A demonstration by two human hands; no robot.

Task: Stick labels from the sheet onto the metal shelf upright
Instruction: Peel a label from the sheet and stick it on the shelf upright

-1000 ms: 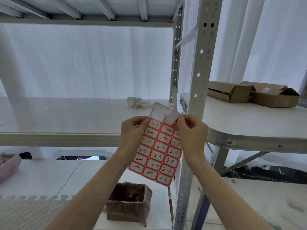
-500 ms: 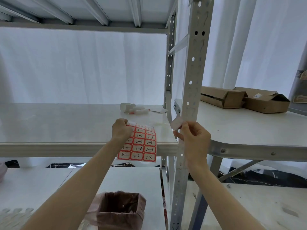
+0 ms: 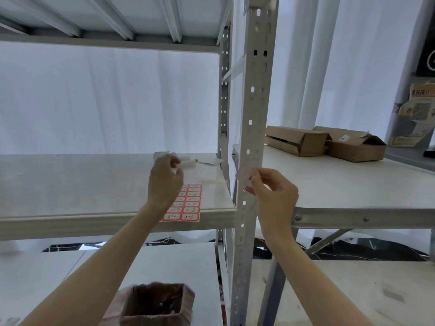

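Red sheet [image 3: 191,204] now lies on shelf [image 3: 89,184]; left hand [image 3: 164,184] above, grip unclear; right hand [image 3: 273,192] pinches 1 label [image 3: 243,176] at upright [image 3: 253,109].

Above the shelf board [image 3: 70,184] the left part gives wide room, while the label sheet [image 3: 189,205] at the near edge, white scraps [image 3: 188,163] at far right and the upright [image 3: 254,114] narrow its right end, and cardboard boxes [image 3: 324,143] occupy the table [image 3: 353,184]'s far part.
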